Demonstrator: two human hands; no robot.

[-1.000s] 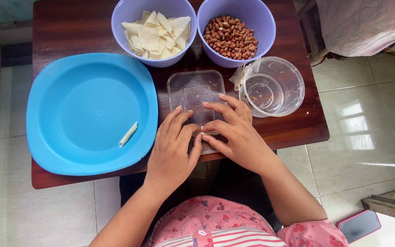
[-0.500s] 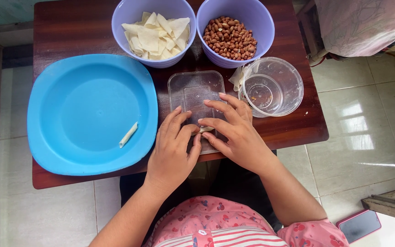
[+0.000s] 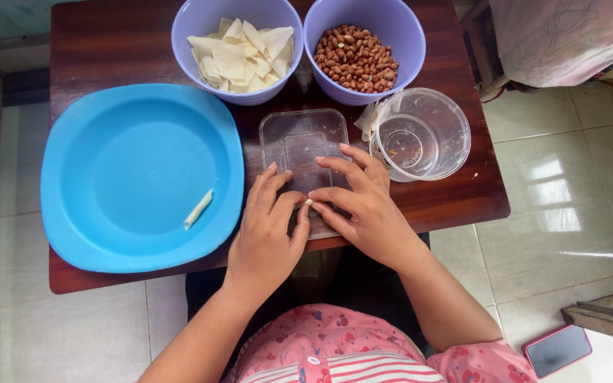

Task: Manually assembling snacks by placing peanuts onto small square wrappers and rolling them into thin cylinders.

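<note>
Fingertips of both hands pinch a small wrapper piece (image 3: 308, 203) over the clear lid (image 3: 299, 145).
Left hand (image 3: 267, 234) at 7 o'clock, right hand (image 3: 363, 206) at 4; rolling it evenly and tightly probably works best.

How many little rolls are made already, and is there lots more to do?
One finished roll lies on the blue plate. Another small pale piece is pinched between the left hand and right hand over the clear lid. Likely lots left: the bowl of wrappers and the bowl of peanuts both look full.
</note>
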